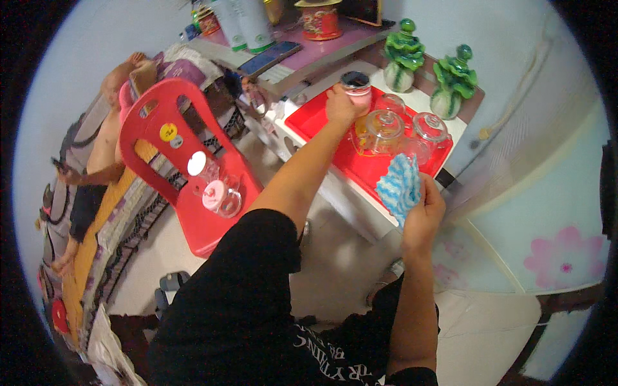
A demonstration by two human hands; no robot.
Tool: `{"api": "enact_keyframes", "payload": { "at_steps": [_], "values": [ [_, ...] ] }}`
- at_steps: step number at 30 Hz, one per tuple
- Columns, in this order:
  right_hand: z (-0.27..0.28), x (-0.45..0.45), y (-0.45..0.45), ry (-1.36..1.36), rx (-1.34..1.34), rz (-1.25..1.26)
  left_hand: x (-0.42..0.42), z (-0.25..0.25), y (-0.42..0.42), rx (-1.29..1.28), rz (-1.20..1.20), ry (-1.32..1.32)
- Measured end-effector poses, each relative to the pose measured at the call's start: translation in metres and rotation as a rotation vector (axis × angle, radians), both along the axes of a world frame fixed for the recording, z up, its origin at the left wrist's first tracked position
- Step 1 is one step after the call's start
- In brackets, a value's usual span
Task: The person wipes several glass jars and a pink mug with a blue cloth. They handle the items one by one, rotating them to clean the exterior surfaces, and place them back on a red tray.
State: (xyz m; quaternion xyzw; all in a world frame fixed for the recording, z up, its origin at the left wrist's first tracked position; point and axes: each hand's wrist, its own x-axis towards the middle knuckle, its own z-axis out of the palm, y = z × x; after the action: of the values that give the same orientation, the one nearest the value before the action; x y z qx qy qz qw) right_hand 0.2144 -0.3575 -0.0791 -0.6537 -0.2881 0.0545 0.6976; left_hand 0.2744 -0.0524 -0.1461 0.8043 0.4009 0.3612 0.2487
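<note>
My left hand (344,105) is closed around a pink jar (359,96) with a dark top and silvery rim, at the back left of a red tray (309,118). My right hand (424,212) grips a blue and white striped cloth (400,188) in front of the tray's near edge. Between the hands, in the tray, stand a clear glass teapot (385,128) with a lid, another lidded glass vessel (429,129) and smaller clear glass pieces. Whether the jar rests on the tray cannot be told.
Two green and white cabbage-shaped ornaments (400,62) (453,91) stand behind the tray. A phone (270,58) lies on the shelf. At left, a red plastic chair (166,176) holds glass jars, one with a pink lid (215,194). Another person (106,144) reclines beyond it, holding a phone.
</note>
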Motion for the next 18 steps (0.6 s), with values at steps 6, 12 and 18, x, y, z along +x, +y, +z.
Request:
{"api": "enact_keyframes", "payload": {
  "at_steps": [6,12,18],
  "values": [
    [-0.033,0.022,-0.009,0.097,0.003,0.055,-0.021,0.014,-0.032,0.061,-0.231,-0.198],
    [-0.008,0.001,-0.014,0.226,-0.128,0.214,-0.122,0.01,-0.048,0.066,-0.364,-0.298],
    [-0.034,0.01,-0.009,0.108,-0.13,0.226,-0.269,0.016,-0.025,0.01,-0.237,-0.296]
  ]
}}
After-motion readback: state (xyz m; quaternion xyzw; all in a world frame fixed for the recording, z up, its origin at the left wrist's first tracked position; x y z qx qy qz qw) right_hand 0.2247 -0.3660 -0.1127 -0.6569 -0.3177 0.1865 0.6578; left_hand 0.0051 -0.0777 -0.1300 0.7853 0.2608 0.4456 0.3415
